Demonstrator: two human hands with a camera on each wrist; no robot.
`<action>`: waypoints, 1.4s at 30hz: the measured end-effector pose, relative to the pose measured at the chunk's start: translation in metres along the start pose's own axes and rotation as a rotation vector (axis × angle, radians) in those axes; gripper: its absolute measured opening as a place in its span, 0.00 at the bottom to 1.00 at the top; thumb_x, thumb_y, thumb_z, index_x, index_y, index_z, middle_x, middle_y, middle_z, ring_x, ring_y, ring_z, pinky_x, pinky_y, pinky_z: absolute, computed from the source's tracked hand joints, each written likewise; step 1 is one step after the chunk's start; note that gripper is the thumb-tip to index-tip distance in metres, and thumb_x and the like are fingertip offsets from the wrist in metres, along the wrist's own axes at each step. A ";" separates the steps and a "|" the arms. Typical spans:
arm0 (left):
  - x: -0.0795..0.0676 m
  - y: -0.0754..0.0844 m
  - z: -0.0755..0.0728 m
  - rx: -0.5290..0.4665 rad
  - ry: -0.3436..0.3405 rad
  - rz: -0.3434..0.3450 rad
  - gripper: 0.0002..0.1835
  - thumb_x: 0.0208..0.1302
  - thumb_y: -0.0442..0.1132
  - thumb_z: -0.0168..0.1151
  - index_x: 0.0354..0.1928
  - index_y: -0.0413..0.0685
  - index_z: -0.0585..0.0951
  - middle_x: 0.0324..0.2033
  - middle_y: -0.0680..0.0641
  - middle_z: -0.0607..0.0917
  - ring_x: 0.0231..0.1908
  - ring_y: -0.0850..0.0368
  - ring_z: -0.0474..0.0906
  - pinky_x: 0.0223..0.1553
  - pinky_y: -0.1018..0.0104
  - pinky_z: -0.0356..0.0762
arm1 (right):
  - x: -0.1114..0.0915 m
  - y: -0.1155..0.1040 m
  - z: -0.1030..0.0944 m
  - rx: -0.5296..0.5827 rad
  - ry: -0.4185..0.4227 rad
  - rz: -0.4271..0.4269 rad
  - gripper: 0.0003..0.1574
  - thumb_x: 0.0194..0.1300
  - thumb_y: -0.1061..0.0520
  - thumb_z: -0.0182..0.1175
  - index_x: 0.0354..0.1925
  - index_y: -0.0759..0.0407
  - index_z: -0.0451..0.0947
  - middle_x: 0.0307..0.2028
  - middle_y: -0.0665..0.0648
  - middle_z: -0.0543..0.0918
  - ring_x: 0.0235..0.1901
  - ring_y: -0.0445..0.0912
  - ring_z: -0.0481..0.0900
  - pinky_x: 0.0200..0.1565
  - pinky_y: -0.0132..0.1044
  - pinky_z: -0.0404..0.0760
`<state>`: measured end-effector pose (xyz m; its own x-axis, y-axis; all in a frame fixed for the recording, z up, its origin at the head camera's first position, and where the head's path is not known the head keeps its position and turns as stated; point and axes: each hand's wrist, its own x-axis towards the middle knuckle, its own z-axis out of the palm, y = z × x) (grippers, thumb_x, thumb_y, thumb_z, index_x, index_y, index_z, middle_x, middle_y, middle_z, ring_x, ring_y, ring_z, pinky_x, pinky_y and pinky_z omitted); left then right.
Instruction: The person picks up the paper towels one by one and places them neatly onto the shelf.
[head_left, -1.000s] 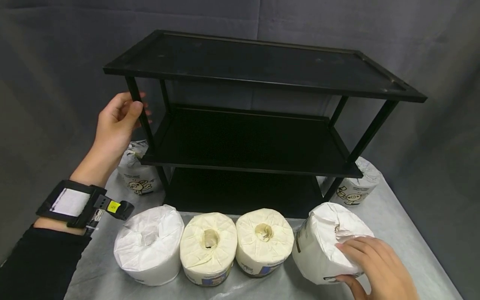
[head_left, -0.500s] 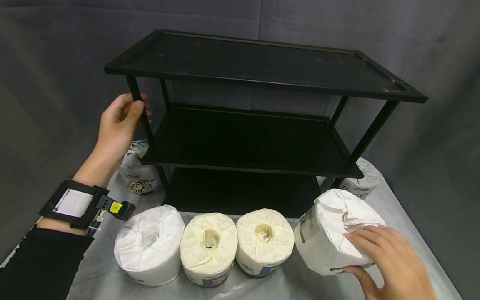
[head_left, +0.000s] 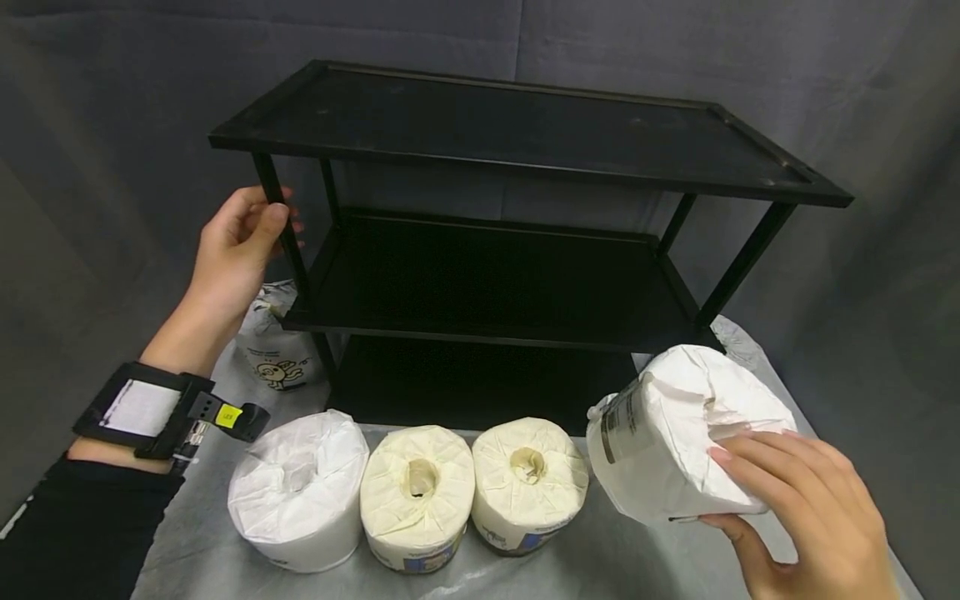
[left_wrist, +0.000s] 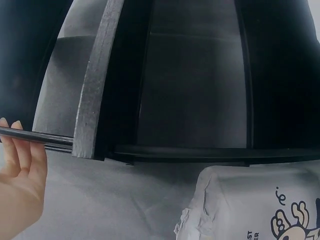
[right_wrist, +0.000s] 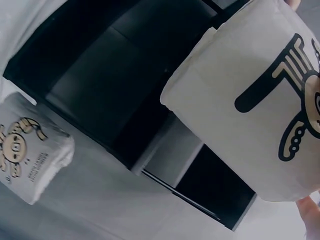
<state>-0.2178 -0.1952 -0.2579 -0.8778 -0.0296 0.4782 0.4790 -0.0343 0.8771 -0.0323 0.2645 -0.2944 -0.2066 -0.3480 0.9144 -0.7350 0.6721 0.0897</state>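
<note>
My left hand (head_left: 238, 229) grips the front left post (head_left: 288, 250) of a black three-tier shelf rack (head_left: 517, 133); the left wrist view shows its fingers (left_wrist: 22, 155) around the bar. At the right, my right hand (head_left: 817, 500) holds a white paper-wrapped toilet roll (head_left: 660, 454), thumb low on its side and fingers over the top near the core hole. The roll is tilted and raised off the table. A cartoon print shows on its wrapper in the right wrist view, where most of the right hand is hidden behind the roll (right_wrist: 240, 100).
One white roll (head_left: 300, 492) and two cream rolls (head_left: 417, 500) (head_left: 528, 487) stand in a row before the rack. Another wrapped roll (head_left: 277, 358) stands by its left side, and one (right_wrist: 30, 150) by its right. Grey cloth hangs behind.
My right hand has lifted the toilet roll up and moved it slightly right, so it now covers much of the roll behind. The left hand stays on the post.
</note>
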 end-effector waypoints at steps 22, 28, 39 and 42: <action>0.002 -0.010 0.001 -0.056 0.000 0.000 0.13 0.71 0.41 0.59 0.54 0.48 0.80 0.41 0.50 0.81 0.45 0.58 0.78 0.48 0.72 0.74 | 0.048 0.031 0.005 -0.044 0.033 -0.102 0.27 0.72 0.44 0.58 0.39 0.69 0.82 0.33 0.66 0.84 0.34 0.64 0.76 0.60 0.36 0.70; 0.002 -0.012 0.002 -0.037 -0.002 -0.002 0.12 0.72 0.41 0.58 0.54 0.49 0.80 0.42 0.51 0.80 0.45 0.58 0.78 0.48 0.73 0.74 | 0.056 0.042 0.012 -0.054 0.006 -0.108 0.26 0.72 0.44 0.58 0.41 0.68 0.83 0.34 0.66 0.85 0.35 0.63 0.77 0.59 0.36 0.70; 0.002 -0.014 0.001 -0.030 0.004 -0.001 0.12 0.71 0.42 0.58 0.54 0.49 0.80 0.41 0.50 0.81 0.44 0.59 0.78 0.48 0.73 0.74 | 0.053 0.068 0.014 -0.095 -0.185 -0.092 0.32 0.75 0.41 0.51 0.47 0.69 0.82 0.41 0.68 0.85 0.41 0.65 0.78 0.65 0.33 0.62; 0.002 -0.015 0.001 -0.009 0.002 -0.004 0.12 0.72 0.42 0.58 0.53 0.51 0.79 0.42 0.49 0.80 0.44 0.59 0.78 0.48 0.73 0.74 | 0.055 0.072 0.016 -0.091 -0.189 -0.082 0.33 0.74 0.39 0.52 0.48 0.69 0.82 0.42 0.66 0.85 0.41 0.64 0.78 0.64 0.32 0.62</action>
<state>-0.2269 -0.1937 -0.2701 -0.8794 -0.0315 0.4750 0.4760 -0.0438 0.8784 -0.1073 0.2831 -0.2440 -0.2722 -0.5139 0.8135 -0.6949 0.6898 0.2032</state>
